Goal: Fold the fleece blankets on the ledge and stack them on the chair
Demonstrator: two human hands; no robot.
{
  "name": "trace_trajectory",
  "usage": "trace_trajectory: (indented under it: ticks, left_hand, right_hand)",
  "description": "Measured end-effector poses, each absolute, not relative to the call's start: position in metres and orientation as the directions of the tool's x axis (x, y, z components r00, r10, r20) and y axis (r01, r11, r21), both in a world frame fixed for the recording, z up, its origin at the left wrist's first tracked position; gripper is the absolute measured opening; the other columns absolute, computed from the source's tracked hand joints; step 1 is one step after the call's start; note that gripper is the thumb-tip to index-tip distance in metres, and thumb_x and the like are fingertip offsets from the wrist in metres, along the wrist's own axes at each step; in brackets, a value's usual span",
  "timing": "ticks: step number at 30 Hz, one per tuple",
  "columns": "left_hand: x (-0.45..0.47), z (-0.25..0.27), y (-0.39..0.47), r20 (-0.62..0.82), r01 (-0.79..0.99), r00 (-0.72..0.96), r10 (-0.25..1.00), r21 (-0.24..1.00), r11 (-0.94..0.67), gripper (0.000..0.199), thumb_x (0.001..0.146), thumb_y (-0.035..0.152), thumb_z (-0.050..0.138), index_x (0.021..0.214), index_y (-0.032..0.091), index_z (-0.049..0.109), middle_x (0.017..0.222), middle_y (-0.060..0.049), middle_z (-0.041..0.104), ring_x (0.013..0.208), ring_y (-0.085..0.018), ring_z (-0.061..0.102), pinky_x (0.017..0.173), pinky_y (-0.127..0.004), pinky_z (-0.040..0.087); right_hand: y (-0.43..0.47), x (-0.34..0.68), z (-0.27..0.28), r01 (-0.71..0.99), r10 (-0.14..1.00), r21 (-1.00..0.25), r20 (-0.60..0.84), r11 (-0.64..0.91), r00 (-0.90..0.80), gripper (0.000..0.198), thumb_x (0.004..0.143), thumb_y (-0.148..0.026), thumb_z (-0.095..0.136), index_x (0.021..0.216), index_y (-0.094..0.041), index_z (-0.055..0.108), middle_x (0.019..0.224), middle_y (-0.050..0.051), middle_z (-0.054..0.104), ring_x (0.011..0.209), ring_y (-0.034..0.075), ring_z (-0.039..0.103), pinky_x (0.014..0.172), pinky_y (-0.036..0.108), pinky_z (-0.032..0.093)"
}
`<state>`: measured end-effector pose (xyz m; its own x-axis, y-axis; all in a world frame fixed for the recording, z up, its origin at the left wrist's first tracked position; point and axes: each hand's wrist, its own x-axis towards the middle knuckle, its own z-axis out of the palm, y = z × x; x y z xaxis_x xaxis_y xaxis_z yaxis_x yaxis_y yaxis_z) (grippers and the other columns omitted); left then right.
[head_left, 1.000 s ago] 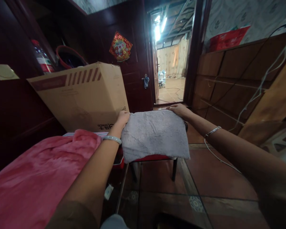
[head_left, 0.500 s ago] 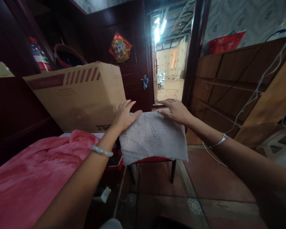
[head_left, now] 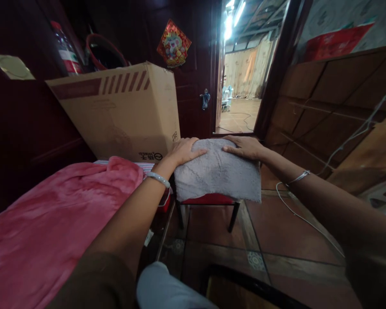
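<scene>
Cloth (head_left: 218,176) lies draped over the red seat (head_left: 209,198), its near edge hanging in front, and both our hands are down on its far part. A second ago we held its far corners; then we let go and lifted, fingers splayed; now we touch it again, further in from the corners.

Our left hand (head_left: 185,152) rests at the far left, fingers partly spread, thumb well apart from them on top. Our right hand (head_left: 244,147) mirrors it at the far right, thumb likewise parted from the fingers. Neither has a fold pinched that we can see; whether any fingertips hook the far edge, we cannot tell.

We judge that this takes us from placing the corners to settling the surface, where creases show between our thumbs. Blanket (head_left: 99,201) and box (head_left: 125,116) stand to our left.
</scene>
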<state>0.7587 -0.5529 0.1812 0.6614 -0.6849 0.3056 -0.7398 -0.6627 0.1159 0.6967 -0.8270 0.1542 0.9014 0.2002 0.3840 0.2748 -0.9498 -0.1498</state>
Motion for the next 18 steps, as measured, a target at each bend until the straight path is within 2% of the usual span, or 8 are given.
trace_trajectory:
  ticks: [5,8,10,13,18]
  left_hand:
    - [0.740,0.161,-0.519,0.429,-0.748,0.599,-0.676,-0.001,-0.664,0.069,0.095,0.056,0.048,0.151,0.017,0.040,0.153,-0.016,0.046,0.141,-0.031,0.041,0.118,-0.047,0.033]
    - [0.721,0.140,-0.476,0.429,-0.697,0.630,-0.647,-0.055,-0.715,0.068,0.095,0.049,0.051,0.154,0.018,0.036,0.162,-0.017,0.034,0.148,-0.033,0.032,0.120,-0.051,0.030]
    - [0.707,0.122,-0.438,0.396,-0.656,0.676,-0.622,-0.061,-0.752,0.066,0.094,0.042,0.052,0.154,0.020,0.036,0.163,-0.016,0.031,0.149,-0.033,0.031,0.120,-0.052,0.030]
    - [0.680,0.091,-0.366,0.327,-0.602,0.747,-0.578,-0.035,-0.798,0.064,0.091,0.034,0.052,0.153,0.019,0.038,0.161,-0.015,0.037,0.147,-0.031,0.036,0.118,-0.050,0.035]
    - [0.612,0.046,-0.225,0.318,-0.317,0.904,-0.284,0.054,-0.947,0.052,0.085,0.040,0.049,0.132,0.019,0.058,0.142,-0.014,0.061,0.135,-0.033,0.054,0.111,-0.051,0.045]
  right_hand:
    - [-0.831,0.700,0.152,0.272,0.203,-0.132,0.389,-0.953,0.899,0.076,0.090,-0.080,0.038,0.139,-0.026,0.058,0.128,0.010,0.069,0.114,0.035,0.064,0.095,0.047,0.050]
    - [-0.831,0.700,0.152,0.250,0.183,-0.151,0.360,-0.956,0.915,0.078,0.089,-0.081,0.037,0.141,-0.026,0.056,0.130,0.012,0.068,0.116,0.037,0.064,0.096,0.049,0.049]
    - [-0.830,0.699,0.154,0.256,0.186,-0.164,0.353,-0.953,0.917,0.078,0.089,-0.081,0.038,0.142,-0.026,0.055,0.131,0.012,0.067,0.117,0.037,0.063,0.098,0.050,0.049]
    - [-0.832,0.700,0.155,0.308,0.235,-0.164,0.357,-0.937,0.904,0.077,0.089,-0.080,0.039,0.141,-0.025,0.056,0.132,0.012,0.066,0.117,0.036,0.063,0.099,0.051,0.049]
    - [-0.831,0.701,0.162,0.355,0.298,-0.090,0.378,-0.931,0.877,0.078,0.089,-0.078,0.040,0.142,-0.023,0.057,0.131,0.014,0.066,0.120,0.037,0.061,0.101,0.053,0.048]
